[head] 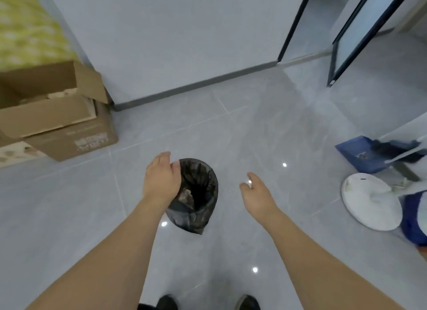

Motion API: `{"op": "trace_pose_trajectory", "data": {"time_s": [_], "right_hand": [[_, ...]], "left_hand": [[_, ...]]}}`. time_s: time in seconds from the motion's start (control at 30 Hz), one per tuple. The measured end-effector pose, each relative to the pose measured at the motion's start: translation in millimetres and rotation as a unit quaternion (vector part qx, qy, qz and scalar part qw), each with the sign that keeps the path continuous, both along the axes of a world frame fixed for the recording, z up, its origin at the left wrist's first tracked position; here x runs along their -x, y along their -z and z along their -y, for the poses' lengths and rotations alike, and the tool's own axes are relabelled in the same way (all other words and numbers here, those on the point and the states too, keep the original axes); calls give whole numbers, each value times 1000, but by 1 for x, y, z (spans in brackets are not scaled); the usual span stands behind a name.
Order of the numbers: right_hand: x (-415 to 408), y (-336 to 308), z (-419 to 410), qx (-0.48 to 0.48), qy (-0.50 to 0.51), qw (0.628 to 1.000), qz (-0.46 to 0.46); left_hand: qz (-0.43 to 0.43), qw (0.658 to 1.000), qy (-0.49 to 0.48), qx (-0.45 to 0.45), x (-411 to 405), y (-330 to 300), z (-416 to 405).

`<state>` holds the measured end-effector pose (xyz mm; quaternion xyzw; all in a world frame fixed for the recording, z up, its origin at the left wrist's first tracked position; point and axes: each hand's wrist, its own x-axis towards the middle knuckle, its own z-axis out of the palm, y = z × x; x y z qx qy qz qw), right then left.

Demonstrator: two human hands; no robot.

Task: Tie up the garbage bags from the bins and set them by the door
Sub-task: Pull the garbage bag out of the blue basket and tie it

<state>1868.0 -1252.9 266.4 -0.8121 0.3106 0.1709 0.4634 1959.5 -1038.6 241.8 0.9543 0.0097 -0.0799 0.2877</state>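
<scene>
Your left hand (161, 179) holds the rim of the black garbage bag (196, 199), fingers curled over the near-left edge of its open mouth. The bag hangs or stands over the grey tiled floor (254, 136) between your two arms; which, you cannot tell. Its mouth gapes open, untied, with crumpled waste visible inside.

Your right hand (255, 190) is apart from the bag, to its right, fingers loosely spread and holding nothing.

Edges: cardboard boxes (57, 118) stacked at your far left, flaps open, against the corner of a white wall (173, 32) with a dark skirting strip. A dark-framed glass door (351, 32) stands at upper right, with a doorway gap just left of it. At right, a blue dustpan (355, 155) with a broom head lying in it, and just below that a round white fan base (369, 205).

Open room: bare tile ahead of the bag, running toward the doorway, between the boxes and the dustpan. Your shoes (166, 302) are at the bottom edge.
</scene>
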Motion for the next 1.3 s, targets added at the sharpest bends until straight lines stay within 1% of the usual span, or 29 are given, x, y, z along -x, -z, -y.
{"op": "trace_pose_trajectory", "data": {"time_s": [0.07,0.1,0.13,0.17,0.2,0.23,0.27,0.33,0.37,0.4,0.47,0.5,0.57,0.67,0.73,0.87,1.0,1.1,1.17,1.23,1.3], "right_hand": [[-6,80,-11,-55,59,996,-37],[-8,118,-14,-83,90,991,-58],[-9,155,-19,-116,129,982,-79],[-9,187,-25,-152,171,969,-95],[-8,217,-29,-183,203,956,-103],[-7,242,-32,-209,221,947,-104],[-6,265,-35,-227,230,941,-102],[-5,299,-40,-248,249,931,-97],[-5,310,-43,-259,262,925,-95],[-5,320,-45,-269,274,918,-98],[-5,333,-52,-293,293,904,-108],[-5,339,-56,-306,302,896,-111],[-7,351,-63,-329,311,884,-114],[-11,363,-73,-362,316,872,-92],[-11,366,-77,-377,325,864,-71],[-7,363,-81,-377,344,859,-47],[-8,344,-85,-327,357,875,-21],[-12,331,-87,-313,399,861,33],[-17,322,-87,-302,408,857,83],[-24,312,-86,-273,418,858,120],[-34,303,-83,-238,420,863,150]], "left_hand": [[-28,992,-108,66,-7,79,-16],[-40,979,-176,95,-9,114,-25],[-62,955,-259,126,-14,147,-34],[-92,924,-334,162,-18,178,-43],[-137,894,-377,200,-20,208,-51],[-184,867,-401,232,-21,229,-58],[-252,835,-417,257,-25,251,-61],[-343,768,-417,344,-27,284,-71],[-365,753,-409,363,-29,296,-74],[-383,746,-389,381,-32,308,-75],[-399,748,-372,378,-31,326,-80],[-410,742,-357,391,-30,334,-81],[-426,742,-345,385,-23,346,-80],[-444,740,-307,401,-21,353,-80],[-450,750,-286,391,-28,352,-82],[-457,767,-279,352,-33,346,-89],[-463,780,-255,336,-25,334,-99],[-446,793,-249,332,-31,314,-113],[-422,811,-241,327,-36,296,-117],[-378,840,-229,316,-42,277,-111],[-303,861,-235,333,-48,263,-100]]}}
